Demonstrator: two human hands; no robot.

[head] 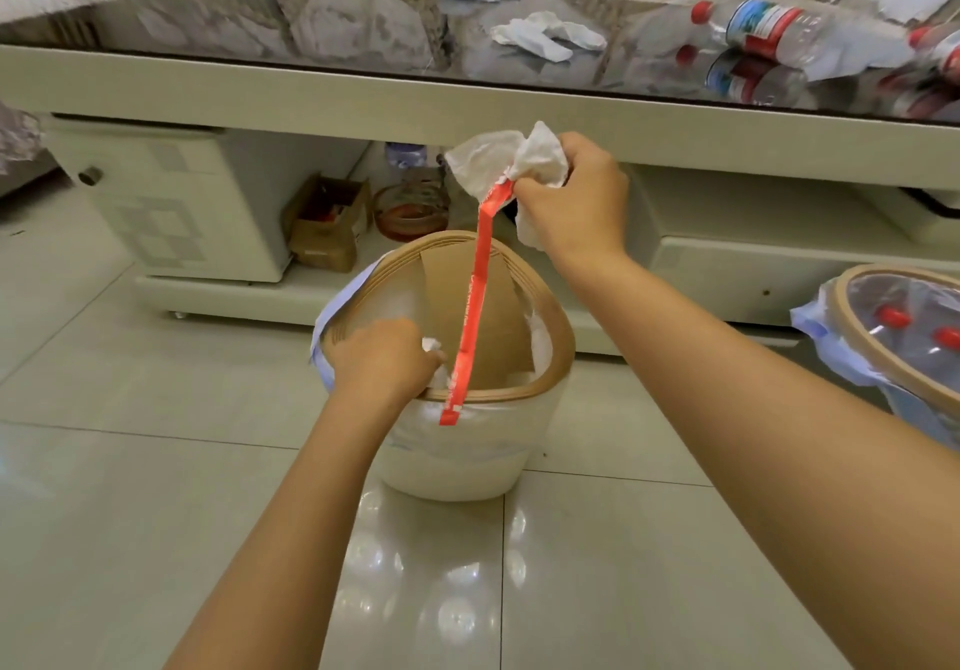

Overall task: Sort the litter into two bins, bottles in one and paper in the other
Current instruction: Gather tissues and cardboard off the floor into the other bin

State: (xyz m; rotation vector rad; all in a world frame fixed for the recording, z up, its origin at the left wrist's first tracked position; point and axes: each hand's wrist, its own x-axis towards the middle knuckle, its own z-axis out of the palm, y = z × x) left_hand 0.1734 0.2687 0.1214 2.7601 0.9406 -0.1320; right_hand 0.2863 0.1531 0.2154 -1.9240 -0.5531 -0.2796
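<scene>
A: I am logging, large to small. The table (363, 102) is running along the top; 1 bottle (763, 27) and 1 tissue (545, 35) are lying on its glossy top.

B: Bins?

A: The paper bin (556, 336) is standing centre on the floor; the bottle bin (852, 326), at right, is showing 2 red caps.

B: Hands?

A: The right hand (576, 196) is clenching crumpled paper (498, 154) above the paper bin, 1 red strip (475, 305) dangling. The left hand (384, 357) is gripping white paper at the rim.
</scene>
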